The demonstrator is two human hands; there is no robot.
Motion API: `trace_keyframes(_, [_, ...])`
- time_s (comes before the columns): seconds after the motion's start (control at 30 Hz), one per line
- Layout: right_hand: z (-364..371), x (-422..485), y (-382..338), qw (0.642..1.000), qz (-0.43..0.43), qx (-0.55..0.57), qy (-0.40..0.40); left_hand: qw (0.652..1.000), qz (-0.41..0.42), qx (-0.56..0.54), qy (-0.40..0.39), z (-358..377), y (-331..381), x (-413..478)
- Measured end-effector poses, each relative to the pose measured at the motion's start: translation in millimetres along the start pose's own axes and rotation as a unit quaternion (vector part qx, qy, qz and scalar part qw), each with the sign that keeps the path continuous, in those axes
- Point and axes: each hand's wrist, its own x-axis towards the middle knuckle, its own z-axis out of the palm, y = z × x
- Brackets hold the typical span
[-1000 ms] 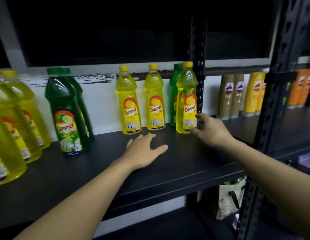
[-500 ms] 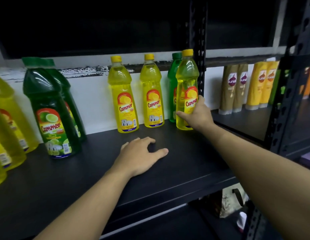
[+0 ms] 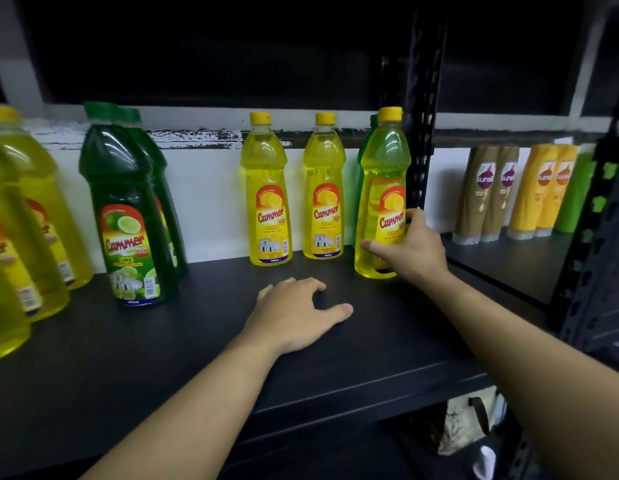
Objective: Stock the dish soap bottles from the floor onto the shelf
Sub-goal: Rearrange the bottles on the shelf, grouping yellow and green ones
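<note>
Hands as I see them: right hand [image 3: 413,247] grips an upright yellow dish soap bottle [image 3: 382,188] on the black shelf [image 3: 197,341]; left hand [image 3: 296,315] lies open, palm down.

Dim indoor light, with the upper part of the view almost black. What light there is falls from in front and above, brightening the white back wall [image 3: 211,188] and making the yellow bottles [image 3: 266,192] glow. Small white glare spots sit on the bottle shoulders, sharpest on the green bottle [image 3: 124,209]. The dark shelf [image 3: 162,341] swallows detail; a soft shadow lies under the left hand [image 3: 297,313]. The wide lens bends the scene: bottles at far left lean outward and smear with blur, and the shampoo bottles [image 3: 488,195] at right look soft. Centre labels read clearly.
</note>
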Motion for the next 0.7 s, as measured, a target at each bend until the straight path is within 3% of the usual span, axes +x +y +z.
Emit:
trace_keyframes(0.23, [10,-1,-15,0.999,-0.005,0.000,-0.032,1.000,0.004,0.006,0.004,1,0,0])
trace_keyframes(0.7, [45,-3,-43,0.998,-0.013,-0.054,-0.003,1.000,-0.001,-0.001,0.006,-1,1,-1])
